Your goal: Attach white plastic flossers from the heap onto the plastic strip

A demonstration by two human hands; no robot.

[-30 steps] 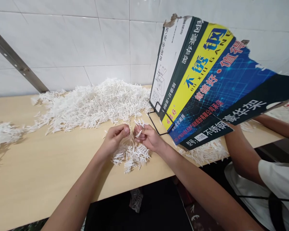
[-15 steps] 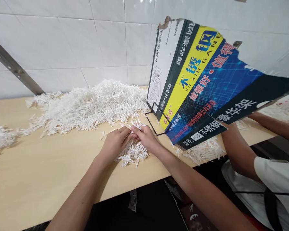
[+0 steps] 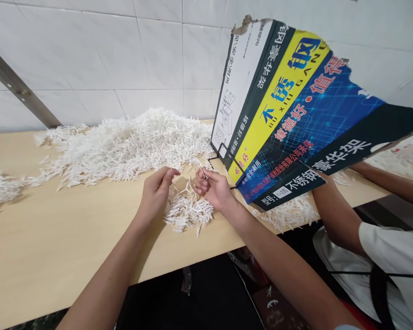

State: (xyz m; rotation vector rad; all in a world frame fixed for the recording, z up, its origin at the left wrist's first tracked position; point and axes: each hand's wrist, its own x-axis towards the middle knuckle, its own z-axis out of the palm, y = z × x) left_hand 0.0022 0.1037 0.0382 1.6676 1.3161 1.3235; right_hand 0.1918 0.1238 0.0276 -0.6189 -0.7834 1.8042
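Left hand half-curled over small pile; right hand pinching white piece.

White tiled wall fills the top of the frame; a metal bar slants at upper left; pale wooden bench spans the lower half, evenly lit

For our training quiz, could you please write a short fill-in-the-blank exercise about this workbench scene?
1. The small white plastic pieces lie under the hands on a ____ table.
2. The right hand pinches one piece; the left hand holds ____.
3. The printed cardboard panel leans in a black ____ stand.
4. The wall behind is covered in white ____.

Missing words: wooden; nothing; wire; tiles
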